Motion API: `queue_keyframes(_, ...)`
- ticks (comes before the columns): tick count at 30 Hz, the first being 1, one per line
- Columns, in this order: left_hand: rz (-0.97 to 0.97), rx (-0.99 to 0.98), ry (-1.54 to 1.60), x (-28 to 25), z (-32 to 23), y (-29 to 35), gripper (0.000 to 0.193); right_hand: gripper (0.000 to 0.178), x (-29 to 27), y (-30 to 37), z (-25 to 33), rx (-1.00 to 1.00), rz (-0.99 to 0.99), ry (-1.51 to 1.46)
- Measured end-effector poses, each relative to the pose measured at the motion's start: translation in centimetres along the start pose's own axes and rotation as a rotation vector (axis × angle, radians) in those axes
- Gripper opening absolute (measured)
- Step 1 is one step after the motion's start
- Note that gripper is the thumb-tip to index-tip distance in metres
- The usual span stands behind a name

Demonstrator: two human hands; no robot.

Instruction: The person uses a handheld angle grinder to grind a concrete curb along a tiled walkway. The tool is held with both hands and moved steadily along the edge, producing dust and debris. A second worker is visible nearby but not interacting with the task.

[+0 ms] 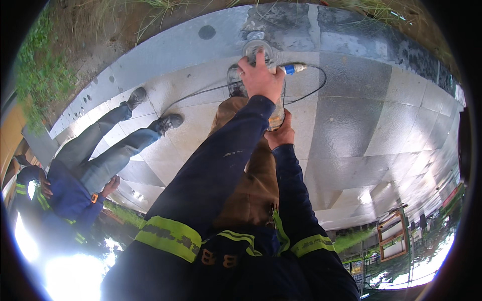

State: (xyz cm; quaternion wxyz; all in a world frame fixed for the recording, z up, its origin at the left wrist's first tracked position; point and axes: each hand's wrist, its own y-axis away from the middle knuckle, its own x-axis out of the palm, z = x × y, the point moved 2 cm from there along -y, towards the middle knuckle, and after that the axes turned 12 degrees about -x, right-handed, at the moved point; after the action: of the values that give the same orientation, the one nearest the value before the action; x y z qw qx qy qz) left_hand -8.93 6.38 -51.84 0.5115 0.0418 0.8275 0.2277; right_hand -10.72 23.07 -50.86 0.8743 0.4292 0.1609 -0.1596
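A hand-held angle grinder (275,119) is in front of me, its round disc head (257,48) down at the dark, wet-looking stone kerb. My left hand (261,80) rests over the front of the tool, gripping it, with one finger reaching forward near the disc. Behind it, my right hand (282,134) wraps around the rear of the body. Beside my left fingers, a blue and cream fitting (293,68) sticks out to the right, with a thin black line (324,83) looping from it. My palms hide most of the tool.
A dark cord (196,93) trails leftward over the grey paving slabs (346,115). At left stands another person (93,155) in dark work clothes, shoes on the paving close to the cord. Soil and grass (50,75) border the kerb. A wooden frame (392,236) appears at lower right.
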Motion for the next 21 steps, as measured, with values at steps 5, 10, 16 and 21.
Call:
queue_keyframes(5,0.079,0.053,-0.013,1.5,-2.0,1.6,0.071,0.076,-2.0,0.4,-0.5,0.026,-0.097,-0.044)
queue_keyframes(10,0.206,0.097,0.002,4.5,-5.8,2.9,0.070,0.080,-4.9,-0.5,-1.2,0.074,-0.188,-0.051)
queue_keyframes(16,0.038,0.048,-0.044,1.4,-2.1,0.9,0.071,0.076,-1.6,-0.5,-0.9,-0.037,-0.104,-0.080)
queue_keyframes(21,-0.024,-0.019,0.015,0.1,-0.4,-1.2,0.069,0.076,-0.7,-1.7,0.3,-0.013,0.009,0.036)
